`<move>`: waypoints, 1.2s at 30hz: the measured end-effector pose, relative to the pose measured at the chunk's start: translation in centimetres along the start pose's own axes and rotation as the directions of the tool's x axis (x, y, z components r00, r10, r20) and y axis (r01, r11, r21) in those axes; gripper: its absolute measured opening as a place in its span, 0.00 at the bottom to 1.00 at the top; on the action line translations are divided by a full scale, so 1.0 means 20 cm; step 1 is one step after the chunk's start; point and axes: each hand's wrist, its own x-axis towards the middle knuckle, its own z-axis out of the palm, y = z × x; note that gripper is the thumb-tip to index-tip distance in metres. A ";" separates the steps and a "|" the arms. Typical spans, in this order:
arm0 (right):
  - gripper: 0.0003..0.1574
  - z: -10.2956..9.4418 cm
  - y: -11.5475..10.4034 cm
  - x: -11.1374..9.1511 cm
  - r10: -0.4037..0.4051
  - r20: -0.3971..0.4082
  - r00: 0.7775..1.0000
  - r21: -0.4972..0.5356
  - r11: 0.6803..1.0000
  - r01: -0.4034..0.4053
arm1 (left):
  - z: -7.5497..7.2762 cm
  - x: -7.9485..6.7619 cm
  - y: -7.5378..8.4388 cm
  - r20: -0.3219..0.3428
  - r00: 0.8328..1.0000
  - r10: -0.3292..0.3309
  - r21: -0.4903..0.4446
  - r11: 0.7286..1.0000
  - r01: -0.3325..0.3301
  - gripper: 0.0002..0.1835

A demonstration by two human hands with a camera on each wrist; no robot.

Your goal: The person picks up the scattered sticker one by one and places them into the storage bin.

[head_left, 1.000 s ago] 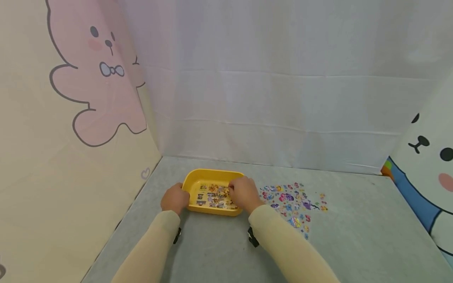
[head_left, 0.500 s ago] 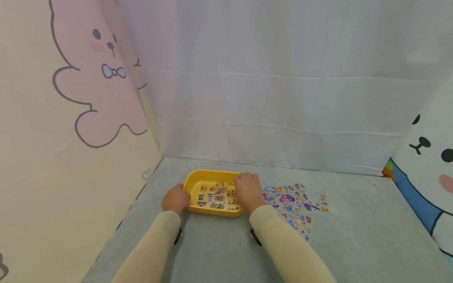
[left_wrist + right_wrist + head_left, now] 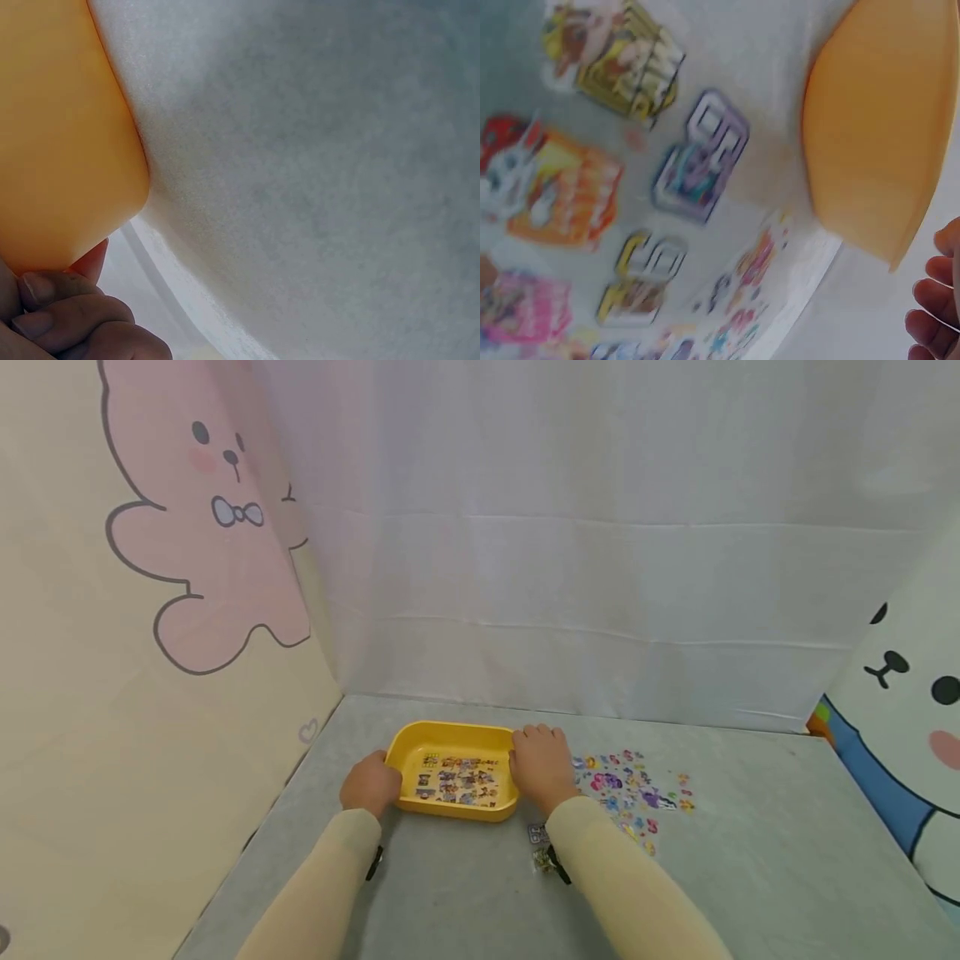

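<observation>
A yellow plastic tray [image 3: 453,812] lies on the grey table, with small printed stickers [image 3: 467,781] on its floor. My left hand [image 3: 371,783] grips its left end; the left wrist view shows the curled fingers [image 3: 82,319] at the tray wall [image 3: 67,142]. My right hand [image 3: 543,767] is beside the right end. In the right wrist view its loosely bent fingers [image 3: 934,300] stand apart from the tray wall [image 3: 881,127] and hold nothing visible. Under and beside the right forearm lie more stickers [image 3: 538,833], badge-shaped in the right wrist view.
Right of my right hand, many colourful stickers [image 3: 611,783] spread across the grey table [image 3: 757,827]. A white curtain [image 3: 585,568] hangs behind the table. A cream panel with a pink bear [image 3: 225,552] stands left, and a printed cartoon panel [image 3: 911,735] right.
My right hand has come out of the tray, passed over its right rim and moved right, away from it. Stickers near the right wrist came into sight. The left hand keeps its grip.
</observation>
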 end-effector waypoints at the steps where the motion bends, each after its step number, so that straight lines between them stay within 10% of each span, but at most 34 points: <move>1: 0.19 0.01 0.02 0.00 0.012 -0.014 1.000 0.015 1.000 -0.011 | 0.00 0.00 0.00 0.000 1.000 -0.002 0.000 1.000 0.002 0.26; 21: 0.23 0.11 0.47 -0.15 0.133 -0.009 0.991 0.083 0.988 -0.132 | -0.01 -0.01 0.01 -0.006 1.000 -0.012 -0.011 1.000 0.012 0.25; 36: 0.35 0.26 0.78 -0.27 0.077 -0.017 0.997 0.180 0.981 -0.073 | 0.01 0.00 0.01 -0.027 0.999 -0.017 0.009 1.000 0.017 0.24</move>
